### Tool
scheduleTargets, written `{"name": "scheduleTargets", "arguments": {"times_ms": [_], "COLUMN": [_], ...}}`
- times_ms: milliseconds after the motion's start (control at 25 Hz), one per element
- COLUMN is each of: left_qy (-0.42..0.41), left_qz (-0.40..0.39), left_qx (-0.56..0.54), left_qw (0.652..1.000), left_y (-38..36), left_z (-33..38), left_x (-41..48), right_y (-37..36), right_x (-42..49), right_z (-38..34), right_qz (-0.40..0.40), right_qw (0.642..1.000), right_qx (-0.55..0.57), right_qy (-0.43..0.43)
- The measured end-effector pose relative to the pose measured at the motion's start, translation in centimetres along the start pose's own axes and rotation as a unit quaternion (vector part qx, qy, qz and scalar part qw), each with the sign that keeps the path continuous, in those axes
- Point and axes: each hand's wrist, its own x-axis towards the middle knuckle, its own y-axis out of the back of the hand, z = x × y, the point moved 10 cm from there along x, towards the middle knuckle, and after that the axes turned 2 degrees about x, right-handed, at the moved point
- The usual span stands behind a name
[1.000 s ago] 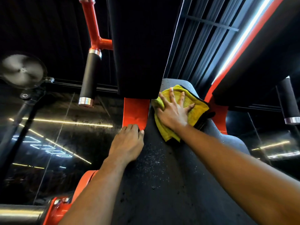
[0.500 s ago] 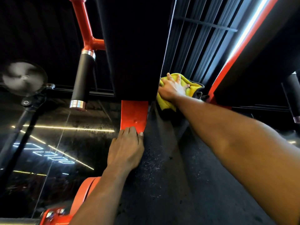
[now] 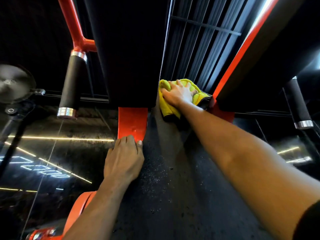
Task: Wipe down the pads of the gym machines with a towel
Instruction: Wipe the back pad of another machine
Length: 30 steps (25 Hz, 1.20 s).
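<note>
Right hand (image 3: 180, 94) is pressing the bunched yellow-green microfibre towel (image 3: 167, 109) against the top end of the dark grey speckled machine pad (image 3: 173, 187), grip spread wide, fingers flat on the cloth rather than clenched round it. Left hand (image 3: 123, 158) is bracing on the pad's left edge, fingertips touching the red-orange metal plate (image 3: 132, 120), grip loose and holding nothing.

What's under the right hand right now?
The yellow towel, pressed by the right hand against the dark pad's upper end. The pad surface beneath the towel is covered and cannot be seen.
</note>
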Motion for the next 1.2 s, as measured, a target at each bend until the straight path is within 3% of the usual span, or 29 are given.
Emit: {"name": "scheduleTargets", "arguments": {"times_ms": [80, 120, 240, 320, 480, 520, 640, 680, 840, 880, 960, 1120, 1200], "left_qy": [0.003, 0.006, 0.01, 0.006, 0.006, 0.007, 0.008, 0.007, -0.001, -0.003, -0.007, -0.031, -0.036], "left_qz": [0.008, 0.006, -0.01, -0.002, -0.008, -0.013, -0.017, -0.02, -0.016, -0.02, -0.036, -0.035, -0.028], "left_qx": [-0.001, -0.004, -0.005, 0.004, 0.007, 0.006, 0.007, 0.007, 0.004, 0.0, -0.01, -0.018, -0.031], "left_qw": [1.0, 1.0, 1.0, 1.0, 1.0, 1.0, 1.0, 1.0, 1.0, 1.0, 0.999, 0.999, 0.998], "left_y": [0.2, 0.3, 0.1, 0.1, -0.1, -0.1, -0.1, -0.1, 0.1, 0.1, 0.0, -0.3, -0.5], "left_z": [0.0, 0.0, 0.0, 0.0, 0.0, -0.1, -0.1, -0.1, 0.2, 0.1, 0.0, -0.3, -0.7], "left_x": [-0.1, 0.0, 0.0, 0.0, 0.0, 0.0, -0.1, -0.2, -0.6, -0.5, -0.6, -0.5, -0.4], "right_y": [0.0, 0.3, 0.8, 0.5, 0.7, 1.0, 0.9, 1.0, -0.1, -0.5, -0.3, 0.7, -0.2], "right_x": [-0.2, 0.1, 1.0, 0.6, -0.4, -0.2, -1.4, -2.5, -8.4, -9.1, -7.3, -0.7, 0.1], "right_z": [0.1, 1.2, 4.8, 4.0, 3.7, 4.3, 4.6, 3.5, 0.4, 0.8, 2.0, 1.2, -2.0], "right_qz": [-0.02, -0.026, 0.001, 0.002, -0.011, -0.004, -0.003, -0.005, -0.003, -0.013, -0.008, -0.018, -0.03], "right_qw": [0.992, 0.99, 0.998, 0.999, 0.986, 0.988, 0.997, 0.998, 0.983, 0.978, 0.984, 0.998, 0.999], "right_qx": [-0.015, -0.005, 0.062, 0.043, 0.024, 0.045, 0.065, 0.052, -0.023, -0.04, -0.045, 0.045, 0.007], "right_qy": [0.127, 0.141, -0.008, -0.032, 0.162, 0.145, -0.029, -0.036, 0.184, 0.203, 0.17, -0.033, 0.013]}}
